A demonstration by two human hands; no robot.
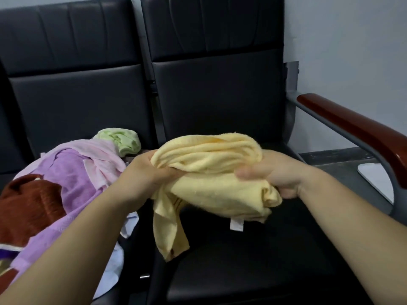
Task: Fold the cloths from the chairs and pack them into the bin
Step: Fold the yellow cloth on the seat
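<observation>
yellow cloth [211, 172]: pale, bunched in loose folds, white tag and one corner hanging, held above the right chair seat [253, 249] | left hand [143, 172] and right hand [277, 175] clamped on its ends | cloth pile [72, 172] heaped on left chair behind

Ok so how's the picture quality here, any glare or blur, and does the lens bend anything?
In the head view the light is dim and even, with no hard glare, just a faint sheen on the black chair backs; the same view is slightly soft all over, the yellow cloth fuzzy at its edges; its wide lens bows the seat edges and the wooden armrest.
</observation>
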